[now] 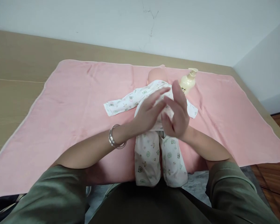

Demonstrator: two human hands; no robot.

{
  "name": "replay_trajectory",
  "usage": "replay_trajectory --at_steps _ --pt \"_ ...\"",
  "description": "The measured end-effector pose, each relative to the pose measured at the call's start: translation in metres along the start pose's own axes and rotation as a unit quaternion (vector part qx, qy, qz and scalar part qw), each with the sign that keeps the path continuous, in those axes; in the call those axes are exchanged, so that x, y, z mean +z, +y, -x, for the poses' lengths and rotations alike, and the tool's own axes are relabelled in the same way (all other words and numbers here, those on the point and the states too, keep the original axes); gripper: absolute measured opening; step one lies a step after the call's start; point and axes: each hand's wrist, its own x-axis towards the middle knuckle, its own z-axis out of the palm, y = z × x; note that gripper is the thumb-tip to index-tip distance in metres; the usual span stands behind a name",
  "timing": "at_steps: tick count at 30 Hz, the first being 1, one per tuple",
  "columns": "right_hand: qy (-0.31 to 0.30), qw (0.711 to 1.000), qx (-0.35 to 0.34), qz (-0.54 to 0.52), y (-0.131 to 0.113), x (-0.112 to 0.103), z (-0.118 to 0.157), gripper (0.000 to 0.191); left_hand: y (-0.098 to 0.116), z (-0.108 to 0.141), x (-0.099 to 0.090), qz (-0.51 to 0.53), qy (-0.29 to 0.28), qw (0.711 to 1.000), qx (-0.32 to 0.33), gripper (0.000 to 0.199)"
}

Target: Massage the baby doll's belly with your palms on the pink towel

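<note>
A baby doll lies on a pink blanket (88, 102), its smooth head (157, 74) pointing away from me. It wears a white printed top (126, 101) with the sleeves spread, and matching trousers (148, 158) whose legs hang towards me at the blanket's near edge. Above the doll's torso, my left hand (150, 112) and my right hand (178, 115) are raised close together, palms turned towards each other. Their fingers are apart and hold nothing. Both hide part of the top. Just beyond my right hand, a cream pump bottle (188, 82) stands on the blanket.
The blanket covers much of a wooden table (18, 62). A white wall (102, 25) rises behind it. Silver bangles (114, 137) circle my left wrist. Wooden furniture or panelling (274, 183) shows at the lower right.
</note>
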Motion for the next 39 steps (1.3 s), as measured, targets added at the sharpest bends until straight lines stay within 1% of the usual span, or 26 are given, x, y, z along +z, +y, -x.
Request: replay_trajectory --at_steps 1,2,3,4,7,10,13,17,23,28,31,34,37,39 --pt "0.056 0.998 -0.002 -0.007 0.010 0.002 -0.010 0.046 -0.009 -0.010 -0.011 0.009 0.049 0.999 0.002 0.031" --pt "0.099 0.995 0.002 -0.016 0.020 0.006 -0.020 0.045 -0.020 -0.020 -0.017 -0.024 0.108 0.994 0.008 0.029" --pt "0.120 0.992 -0.007 -0.029 0.030 0.012 -0.028 0.044 -0.032 -0.028 -0.019 -0.069 0.149 0.986 0.018 0.027" --pt "0.130 0.990 -0.012 -0.044 0.040 0.020 -0.035 0.042 -0.044 -0.035 -0.018 -0.107 0.176 0.978 0.027 0.027" --pt "0.093 0.994 -0.009 -0.061 0.062 0.043 -0.044 0.039 -0.076 -0.046 -0.008 -0.206 0.153 0.966 0.042 0.029" --pt "0.060 0.996 0.010 -0.063 0.071 0.054 -0.044 0.040 -0.090 -0.046 -0.005 -0.251 0.128 0.958 0.055 0.033" --pt "0.029 0.998 0.028 -0.049 0.073 0.052 -0.044 0.043 -0.092 -0.043 -0.007 -0.268 0.110 0.956 0.054 0.039" --pt "-0.020 0.997 0.071 -0.020 0.072 0.044 -0.048 0.050 -0.093 -0.043 -0.007 -0.282 0.100 0.953 0.051 0.042" --pt "-0.045 0.990 0.129 0.031 0.061 0.042 -0.043 0.061 -0.096 -0.044 -0.005 -0.287 0.103 0.950 0.063 0.041" --pt "-0.047 0.990 0.126 0.044 0.057 0.041 -0.042 0.061 -0.096 -0.045 -0.005 -0.287 0.100 0.951 0.051 0.041" --pt "-0.043 0.993 0.102 0.035 0.063 0.040 -0.044 0.060 -0.095 -0.043 -0.004 -0.297 0.098 0.948 0.050 0.042" --pt "-0.057 0.995 0.080 0.006 0.072 0.036 -0.048 0.060 -0.092 -0.039 -0.004 -0.316 0.097 0.942 0.063 0.040" --pt "-0.075 0.993 0.090 -0.025 0.080 0.032 -0.052 0.062 -0.087 -0.036 -0.005 -0.324 0.081 0.939 0.084 0.041" --pt "-0.076 0.991 0.108 -0.030 0.081 0.031 -0.054 0.063 -0.086 -0.036 -0.006 -0.321 0.074 0.940 0.084 0.042"
